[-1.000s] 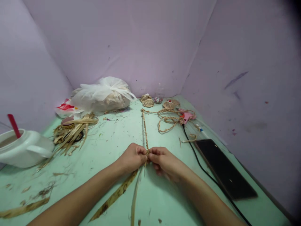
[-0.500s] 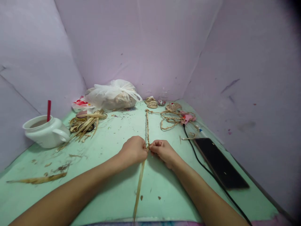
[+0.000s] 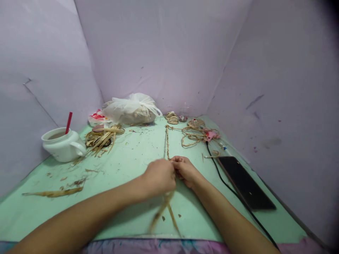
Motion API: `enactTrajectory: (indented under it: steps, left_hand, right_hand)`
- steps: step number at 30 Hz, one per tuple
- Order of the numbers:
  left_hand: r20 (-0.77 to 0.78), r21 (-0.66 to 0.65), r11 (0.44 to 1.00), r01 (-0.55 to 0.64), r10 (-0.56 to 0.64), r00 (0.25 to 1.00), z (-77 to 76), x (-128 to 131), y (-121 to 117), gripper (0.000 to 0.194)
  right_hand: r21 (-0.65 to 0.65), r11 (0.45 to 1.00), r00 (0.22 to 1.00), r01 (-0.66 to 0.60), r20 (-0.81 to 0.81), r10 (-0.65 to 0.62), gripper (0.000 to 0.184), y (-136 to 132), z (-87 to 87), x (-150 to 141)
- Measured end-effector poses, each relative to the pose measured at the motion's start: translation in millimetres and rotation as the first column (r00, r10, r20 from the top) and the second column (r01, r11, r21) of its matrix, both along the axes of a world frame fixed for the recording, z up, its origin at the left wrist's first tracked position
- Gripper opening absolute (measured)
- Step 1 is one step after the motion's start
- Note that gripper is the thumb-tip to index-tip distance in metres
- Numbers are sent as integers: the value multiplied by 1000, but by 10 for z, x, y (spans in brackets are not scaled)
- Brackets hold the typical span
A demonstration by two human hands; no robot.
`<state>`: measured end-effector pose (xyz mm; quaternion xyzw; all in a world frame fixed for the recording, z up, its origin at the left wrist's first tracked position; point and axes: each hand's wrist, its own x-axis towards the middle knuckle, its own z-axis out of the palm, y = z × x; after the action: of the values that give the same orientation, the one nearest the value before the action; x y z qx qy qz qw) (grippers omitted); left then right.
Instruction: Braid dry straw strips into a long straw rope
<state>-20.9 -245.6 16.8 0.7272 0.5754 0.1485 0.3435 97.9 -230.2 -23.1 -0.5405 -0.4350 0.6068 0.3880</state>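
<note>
A thin braided cord (image 3: 167, 141) of dried plant fibre runs down the middle of the table toward my hands. My right hand (image 3: 185, 171) pinches the cord's near end between thumb and fingertips. Just left of it and partly in front, my left hand (image 3: 160, 176) is closed around a fibre strip, its fingertips mostly hidden. Two flat, tan fibre strips (image 3: 173, 220) hang toward the table's front edge below the hands; the left one is blurred by motion. The cord's far end bends right into a loose looped length (image 3: 189, 141).
At left stand a white mug (image 3: 62, 151) with a red stick and a pile of dried strips (image 3: 103, 139). Behind lies a white plastic bag (image 3: 132, 109). Coiled fibre discs (image 3: 196, 122) sit at the back. A black phone (image 3: 246, 181) and a black cable (image 3: 224, 180) lie at right.
My left hand has moved right and nearer, over the cord's end, swinging a strip. Two strips now show below the hands instead of one. My right hand keeps its pinch; the view has shifted slightly.
</note>
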Motion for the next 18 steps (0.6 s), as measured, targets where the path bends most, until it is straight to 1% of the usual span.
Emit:
enactTrajectory:
  steps: [1,2,3,4,5,6,7,8,9,10,11,12,14,16,18]
  left_hand:
    - [16,34,999,-29,28,999,36,-49,85,5]
    - [78,1,996,-94,93,993,62,-94,171,7]
    - [162,-102,982,-161,176,971,73,-132,250,13]
    - [240,-256,953,-162,224,945,66,-160,318,17]
    - [315,-416,903,-108,254,914,42,-176,371,18]
    - [377,-550,835,-17,267,887,3,-182,409,17]
    - [424,-635,768,78,262,867,-44,-180,433,14]
    - [457,-674,724,146,254,852,-94,-172,446,12]
    - [471,-681,712,170,248,847,-142,-163,451,12]
    - [465,-669,726,159,242,852,-182,-152,452,12]
    - [451,-643,755,132,234,861,-212,-143,451,10]
    - [433,-611,784,105,220,874,-232,-134,449,9]
    - [368,-568,820,65,183,912,-245,-118,446,8]
    - [275,-534,845,23,148,950,-234,-101,444,8]
    - [199,-485,874,-21,134,971,-215,-84,435,7]
  right_hand:
    - [-11,1000,1000,-29,2,29,11,7,0,18]
    - [-21,998,998,-58,6,58,12,12,0,34]
    - [-26,996,997,-82,13,82,13,17,-2,45]
    - [-30,994,995,-101,21,102,14,19,-5,52]
    - [-27,993,993,-114,32,115,14,20,-7,56]
    - [-16,992,992,-122,43,122,14,19,-8,59]
    - [-1,992,990,-129,58,128,13,19,-7,61]
    - [17,990,987,-138,83,137,12,21,-5,66]
    - [36,987,981,-157,118,152,12,24,-3,74]
    - [63,981,972,-183,160,171,11,32,0,86]
    - [94,973,960,-210,208,187,11,42,1,103]
    - [127,962,944,-241,258,203,10,53,0,123]
    - [192,931,903,-311,364,226,8,77,-10,169]
    - [269,889,847,-371,490,205,6,90,-28,210]
    - [353,836,788,-420,598,143,7,90,-49,237]
